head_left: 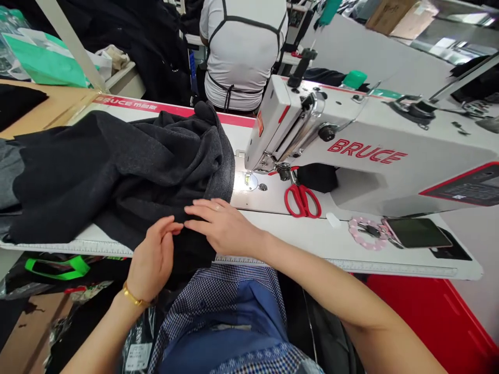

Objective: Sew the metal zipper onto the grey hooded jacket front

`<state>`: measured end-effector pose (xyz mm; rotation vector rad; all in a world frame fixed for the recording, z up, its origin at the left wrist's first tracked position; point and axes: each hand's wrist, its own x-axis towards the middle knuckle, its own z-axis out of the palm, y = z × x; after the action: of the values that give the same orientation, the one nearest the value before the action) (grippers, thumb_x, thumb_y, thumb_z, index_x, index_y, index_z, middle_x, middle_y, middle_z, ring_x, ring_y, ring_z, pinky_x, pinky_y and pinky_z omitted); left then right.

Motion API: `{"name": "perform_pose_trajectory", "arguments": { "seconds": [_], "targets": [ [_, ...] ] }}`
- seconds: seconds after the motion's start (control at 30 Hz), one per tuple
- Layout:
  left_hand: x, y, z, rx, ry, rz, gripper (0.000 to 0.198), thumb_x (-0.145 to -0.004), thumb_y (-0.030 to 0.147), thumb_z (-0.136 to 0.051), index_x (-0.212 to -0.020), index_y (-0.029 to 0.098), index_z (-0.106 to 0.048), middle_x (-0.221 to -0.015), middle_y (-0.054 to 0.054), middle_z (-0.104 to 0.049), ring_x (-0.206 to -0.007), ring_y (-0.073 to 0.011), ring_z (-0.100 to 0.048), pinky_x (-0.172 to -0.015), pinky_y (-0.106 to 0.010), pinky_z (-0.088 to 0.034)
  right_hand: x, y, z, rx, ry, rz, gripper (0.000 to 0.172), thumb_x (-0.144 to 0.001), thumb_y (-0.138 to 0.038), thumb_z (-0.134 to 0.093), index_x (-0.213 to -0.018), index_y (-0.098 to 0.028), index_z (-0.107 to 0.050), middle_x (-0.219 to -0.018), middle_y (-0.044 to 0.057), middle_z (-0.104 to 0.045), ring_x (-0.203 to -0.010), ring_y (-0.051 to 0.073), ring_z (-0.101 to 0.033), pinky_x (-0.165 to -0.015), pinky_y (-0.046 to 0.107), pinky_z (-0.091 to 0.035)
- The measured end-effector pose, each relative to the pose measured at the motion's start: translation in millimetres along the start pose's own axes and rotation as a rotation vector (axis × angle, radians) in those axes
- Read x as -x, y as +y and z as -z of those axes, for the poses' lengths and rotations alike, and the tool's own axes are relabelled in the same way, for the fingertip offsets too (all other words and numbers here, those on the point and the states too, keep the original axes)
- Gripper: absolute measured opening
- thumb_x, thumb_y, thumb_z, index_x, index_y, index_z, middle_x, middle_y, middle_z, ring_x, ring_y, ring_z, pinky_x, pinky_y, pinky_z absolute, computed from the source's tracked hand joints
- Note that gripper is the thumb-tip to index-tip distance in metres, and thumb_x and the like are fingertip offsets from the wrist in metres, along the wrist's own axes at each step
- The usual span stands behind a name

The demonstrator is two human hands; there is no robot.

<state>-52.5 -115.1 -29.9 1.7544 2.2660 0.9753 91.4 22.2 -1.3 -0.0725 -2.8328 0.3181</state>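
Dark grey and black cloth (156, 156) lies bunched on the white sewing table, left of the sewing machine (370, 140), and hangs over the front edge. My left hand (153, 255) is at the cloth's front part, its fingers curled with the thumb near the fingertips; whether cloth is pinched there is hard to see. My right hand (226, 226) rests palm down on the cloth's right front part, fingers stretched toward the left hand. The needle plate (249, 181) shows bare beside the cloth.
Red-handled scissors (302, 201) lie under the machine arm beside a black item (317, 177). A phone (419, 232) and a pink beaded ring (366, 232) lie at the right. Behind the table sits a person (244, 52). A red bin (432, 317) stands below right.
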Motion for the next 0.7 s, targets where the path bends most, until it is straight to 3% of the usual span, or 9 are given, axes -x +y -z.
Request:
{"name": "perform_pose_trajectory", "arguments": {
  "seconds": [0.07, 0.13, 0.23, 0.3, 0.43, 0.57, 0.7],
  "targets": [
    [-13.1, 3.1, 2.3, -0.008, -0.117, 0.123, 0.035, -0.089, 0.029, -0.028, -0.117, 0.013, -0.042, -0.099, -0.009, -0.064, -0.083, -0.0195, -0.063, -0.074, -0.033, -0.05, -23.0, 2.2, 7.1, 0.074, -0.151, 0.033, 0.038, -0.075, -0.01, -0.046, -0.112, -0.016, -0.051, -0.11, 0.009, -0.054, -0.105, 0.023, -0.043, -0.091, 0.042, -0.028],
    [-20.8, 3.3, 6.6, -0.04, -0.257, 0.156, 0.038, -0.089, 0.034, -0.026, -0.116, 0.015, -0.046, -0.104, -0.007, -0.064, -0.088, -0.0208, -0.063, -0.077, -0.034, -0.049, -29.0, 2.5, 14.8, 0.122, -0.3, 0.077, 0.028, -0.073, -0.014, -0.049, -0.101, -0.014, -0.056, -0.089, 0.008, -0.058, -0.086, 0.022, -0.049, -0.086, 0.044, -0.03],
    [-16.6, -0.1, 11.2, -0.178, -0.315, 0.137, 0.041, -0.088, 0.041, -0.031, -0.12, 0.021, -0.047, -0.112, -0.005, -0.061, -0.093, -0.024, -0.061, -0.077, -0.037, -0.049, -3.1, 0.3, 22.0, 0.166, -0.378, 0.19, 0.012, -0.077, -0.014, -0.046, -0.081, -0.016, -0.057, -0.073, 0.004, -0.053, -0.07, 0.017, -0.047, -0.078, 0.037, -0.032],
    [-6.7, -1.7, 9.7, -0.274, -0.275, 0.097, 0.046, -0.087, 0.043, -0.034, -0.126, 0.02, -0.043, -0.113, -0.007, -0.06, -0.091, -0.0258, -0.062, -0.072, -0.038, -0.05, 27.3, -2.6, 20.3, 0.192, -0.321, 0.189, 0.016, -0.081, -0.011, -0.041, -0.078, -0.018, -0.055, -0.07, 0.002, -0.051, -0.067, 0.015, -0.045, -0.079, 0.034, -0.032],
    [8.9, -0.1, 0.5, -0.326, -0.165, -0.008, 0.05, -0.087, 0.041, -0.037, -0.129, 0.014, -0.037, -0.114, -0.01, -0.06, -0.082, -0.0255, -0.062, -0.066, -0.037, -0.05, 74.7, -11.6, 4.5, 0.184, -0.183, 0.046, 0.021, -0.084, -0.01, -0.036, -0.075, -0.019, -0.053, -0.073, 0.001, -0.052, -0.074, 0.014, -0.045, -0.093, 0.034, -0.027],
    [16.3, -2.0, -5.4, -0.271, -0.073, -0.051, 0.045, -0.085, 0.035, -0.042, -0.127, 0.018, -0.038, -0.122, -0.008, -0.054, -0.083, -0.0249, -0.061, -0.069, -0.039, -0.049, 85.2, -14.8, -8.0, 0.117, -0.088, -0.034, 0.023, -0.08, -0.006, -0.036, -0.081, -0.019, -0.055, -0.08, 0.002, -0.055, -0.079, 0.014, -0.047, -0.093, 0.035, -0.029],
    [43.7, -10.7, -10.3, 0.029, 0.226, 0.062, 0.026, -0.084, 0.024, -0.046, -0.11, 0.023, -0.048, -0.109, -0.007, -0.058, -0.097, -0.0223, -0.057, -0.086, -0.041, -0.046, 87.8, -9.6, -12.7, -0.045, 0.039, -0.069, 0.024, -0.078, -0.004, -0.034, -0.08, -0.017, -0.054, -0.079, 0.003, -0.055, -0.082, 0.015, -0.049, -0.08, 0.034, -0.039]
  ]
}}
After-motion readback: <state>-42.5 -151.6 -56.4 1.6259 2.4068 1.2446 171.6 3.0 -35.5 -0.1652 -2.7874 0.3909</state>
